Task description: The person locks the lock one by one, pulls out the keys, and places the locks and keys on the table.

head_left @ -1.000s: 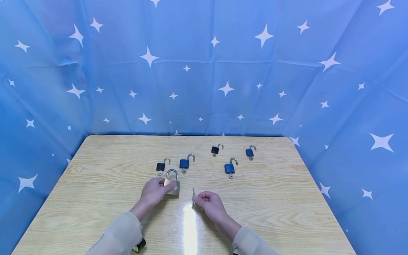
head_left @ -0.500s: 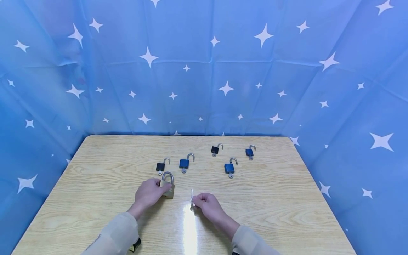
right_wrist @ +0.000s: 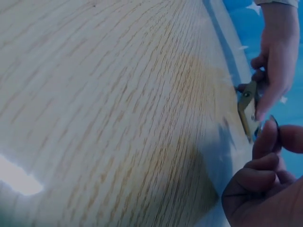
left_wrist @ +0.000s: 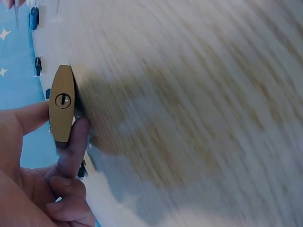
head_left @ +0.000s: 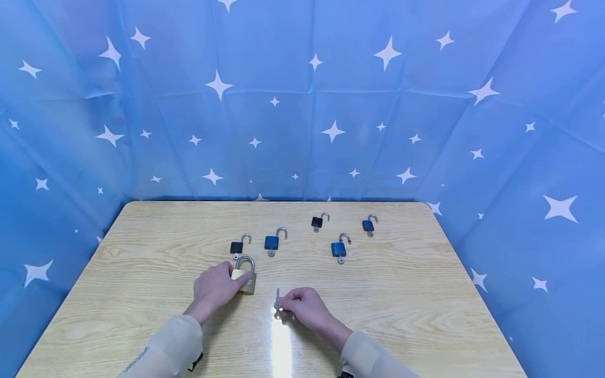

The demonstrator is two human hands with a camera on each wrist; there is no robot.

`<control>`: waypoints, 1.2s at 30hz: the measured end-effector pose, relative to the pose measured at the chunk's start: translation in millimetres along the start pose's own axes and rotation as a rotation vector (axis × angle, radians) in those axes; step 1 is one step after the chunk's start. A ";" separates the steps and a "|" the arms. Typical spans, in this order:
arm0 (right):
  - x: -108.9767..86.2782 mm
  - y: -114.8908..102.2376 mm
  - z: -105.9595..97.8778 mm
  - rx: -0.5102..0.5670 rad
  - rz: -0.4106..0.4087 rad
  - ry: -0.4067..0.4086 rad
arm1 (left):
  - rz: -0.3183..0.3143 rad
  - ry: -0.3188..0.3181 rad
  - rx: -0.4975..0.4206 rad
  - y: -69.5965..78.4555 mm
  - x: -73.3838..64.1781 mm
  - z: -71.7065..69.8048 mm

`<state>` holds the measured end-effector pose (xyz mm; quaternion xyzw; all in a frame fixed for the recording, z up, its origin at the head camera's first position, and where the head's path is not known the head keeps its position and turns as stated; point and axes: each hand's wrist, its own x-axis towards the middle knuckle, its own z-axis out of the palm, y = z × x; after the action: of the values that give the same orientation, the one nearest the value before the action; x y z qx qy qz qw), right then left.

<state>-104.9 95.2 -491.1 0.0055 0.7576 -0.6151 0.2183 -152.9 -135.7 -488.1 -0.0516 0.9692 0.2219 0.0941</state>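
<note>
My left hand (head_left: 215, 289) holds a brass padlock (head_left: 249, 288) near the middle of the table, its shackle pointing up and seated in the body. One finger lies on each side of it in the left wrist view, where the keyhole in the underside of the padlock (left_wrist: 61, 120) faces the camera. To the right, my right hand (head_left: 304, 308) pinches a small silver key (head_left: 277, 299) between thumb and finger. A gap separates the key from the padlock. In the right wrist view the key (right_wrist: 275, 121) shows only as a thin dark edge at the fingertips.
Behind the hands on the wooden table (head_left: 416, 315) lie a black padlock (head_left: 236, 247), a blue padlock (head_left: 271, 242) and several others, shackles swung out, keys in them. A dark and yellow object (head_left: 195, 363) is partly hidden by the left sleeve. A starry blue curtain (head_left: 302, 131) surrounds the table.
My left hand has moved slightly left and down with the brass padlock, which has turned a little. My right hand has shifted slightly left and toward me with the key.
</note>
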 end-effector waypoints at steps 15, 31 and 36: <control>8.1 -1.9 15.7 -0.171 -0.019 -0.031 | 0.013 0.035 0.093 -1.4 -0.6 -0.8; 16.9 -19.9 55.2 -0.303 -0.077 -0.046 | 0.024 0.083 0.068 -12.6 1.4 -14.5; 21.0 -21.1 70.4 -0.396 -0.083 -0.011 | 0.017 0.127 0.036 -22.6 5.9 -24.8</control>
<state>-106.9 18.8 -489.1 -0.0723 0.8622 -0.4624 0.1938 -159.4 -167.2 -476.8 -0.0556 0.9774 0.2013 0.0316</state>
